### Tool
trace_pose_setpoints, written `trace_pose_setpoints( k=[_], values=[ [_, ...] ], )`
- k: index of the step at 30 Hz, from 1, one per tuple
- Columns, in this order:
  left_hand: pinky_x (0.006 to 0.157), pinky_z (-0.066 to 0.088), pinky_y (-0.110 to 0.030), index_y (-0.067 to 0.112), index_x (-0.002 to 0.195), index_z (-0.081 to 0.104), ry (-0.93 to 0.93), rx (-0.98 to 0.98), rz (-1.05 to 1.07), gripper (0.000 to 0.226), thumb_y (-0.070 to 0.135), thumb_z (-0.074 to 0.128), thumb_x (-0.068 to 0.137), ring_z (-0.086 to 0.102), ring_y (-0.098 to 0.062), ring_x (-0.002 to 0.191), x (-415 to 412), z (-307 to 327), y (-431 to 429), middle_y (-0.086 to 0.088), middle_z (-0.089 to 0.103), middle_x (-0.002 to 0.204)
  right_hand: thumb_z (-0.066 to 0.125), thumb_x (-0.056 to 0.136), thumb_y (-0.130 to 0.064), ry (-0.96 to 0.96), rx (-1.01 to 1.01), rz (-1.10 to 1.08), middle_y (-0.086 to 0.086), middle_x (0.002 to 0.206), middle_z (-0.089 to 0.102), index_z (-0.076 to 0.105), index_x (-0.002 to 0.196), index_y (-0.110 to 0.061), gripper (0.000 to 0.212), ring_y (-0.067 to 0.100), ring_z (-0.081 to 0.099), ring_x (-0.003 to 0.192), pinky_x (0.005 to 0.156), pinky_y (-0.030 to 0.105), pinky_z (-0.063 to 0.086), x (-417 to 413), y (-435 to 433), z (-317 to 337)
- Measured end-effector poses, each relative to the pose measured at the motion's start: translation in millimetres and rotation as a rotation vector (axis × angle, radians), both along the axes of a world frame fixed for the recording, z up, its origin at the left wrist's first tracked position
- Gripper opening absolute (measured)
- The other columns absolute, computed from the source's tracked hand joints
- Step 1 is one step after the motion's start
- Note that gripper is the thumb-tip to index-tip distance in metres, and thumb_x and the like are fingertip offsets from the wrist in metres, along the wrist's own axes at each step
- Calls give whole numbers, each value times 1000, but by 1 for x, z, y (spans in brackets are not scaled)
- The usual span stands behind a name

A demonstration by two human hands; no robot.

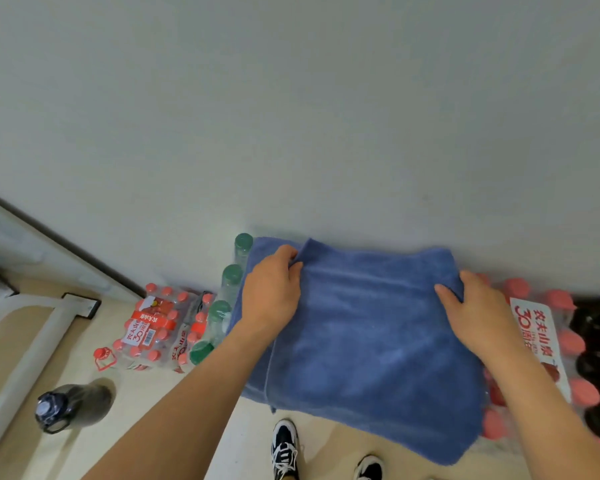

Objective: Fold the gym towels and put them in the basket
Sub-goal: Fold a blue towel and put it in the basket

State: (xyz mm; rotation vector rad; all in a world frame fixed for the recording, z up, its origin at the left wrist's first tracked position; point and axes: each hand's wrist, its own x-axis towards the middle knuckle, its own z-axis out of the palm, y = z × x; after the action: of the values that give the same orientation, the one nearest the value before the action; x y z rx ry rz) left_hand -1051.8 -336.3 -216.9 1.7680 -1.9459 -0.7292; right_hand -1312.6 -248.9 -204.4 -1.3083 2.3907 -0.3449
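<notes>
Towel (361, 334), blue plush terry, pinched at corners by both hands.

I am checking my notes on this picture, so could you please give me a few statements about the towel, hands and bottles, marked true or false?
1. The left hand and the right hand both hold the blue towel. True.
2. The towel lies on a table. False: it rests on bottle packs.
3. The bottles at the towel's left edge have green caps. True.
4. A basket stands beside the towel. False: no basket is in view.
</notes>
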Motion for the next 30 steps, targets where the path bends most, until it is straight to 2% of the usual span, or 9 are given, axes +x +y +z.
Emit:
trace_pose_setpoints(
  k=[2,5,8,12,15,17,22,26,30],
  values=[
    [68,48,-40,24,86,54,6,47,15,12,26,46,96,58,-22,73,-10,-2,4,9,56,69,50,94,-34,98,38,9,16,98,62,49,98,-11,24,34,55,78,66,38,43,-10,-4,8],
    [67,47,-34,24,85,56,16,69,86,13,27,49,94,58,-16,72,-6,-1,5,11,58,69,54,91,-25,189,-135,66,17,110,57,53,115,-10,28,37,57,92,72,41,46,7,-16,15],
    [65,48,-34,17,83,61,16,81,136,19,30,50,94,58,-16,69,2,-1,5,5,63,71,57,88,-16,18,-341,274,12,108,63,62,114,-10,27,33,58,100,87,40,46,59,-43,15],
    [61,46,-33,19,75,61,33,110,103,24,32,51,94,56,-15,65,9,0,4,6,60,65,52,93,-17,-97,-243,564,6,128,59,55,129,-12,37,28,50,119,99,34,37,122,-92,4],
    [54,36,-32,21,64,47,74,102,79,32,30,50,95,44,-13,56,13,1,2,6,49,57,54,90,-15,-68,-167,613,6,108,66,65,106,-12,20,28,57,103,84,35,45,136,-115,-2],
    [54,35,-29,16,69,48,181,118,93,29,28,49,96,42,-11,55,15,2,3,6,49,58,57,87,-14,-100,-214,608,4,91,68,69,90,-11,12,25,59,89,76,36,47,138,-121,1],
    [71,50,-33,15,97,61,747,333,280,14,28,55,94,60,-11,74,24,22,9,-4,67,83,58,92,-22,-372,-138,577,-7,80,67,67,88,-18,11,8,61,75,67,24,48,154,-132,15],
    [81,57,-37,30,113,53,684,542,209,31,20,61,85,67,-15,91,39,26,16,-2,69,100,59,91,-26,-319,-65,538,-4,75,66,67,84,-18,13,15,60,72,64,27,47,174,-143,4],
    [77,58,-33,41,102,50,692,607,153,33,11,53,88,68,-16,90,51,27,30,-1,69,100,61,89,-25,-245,-45,480,-3,81,65,65,86,-18,8,20,61,80,74,34,51,184,-144,-10]
  ],
)
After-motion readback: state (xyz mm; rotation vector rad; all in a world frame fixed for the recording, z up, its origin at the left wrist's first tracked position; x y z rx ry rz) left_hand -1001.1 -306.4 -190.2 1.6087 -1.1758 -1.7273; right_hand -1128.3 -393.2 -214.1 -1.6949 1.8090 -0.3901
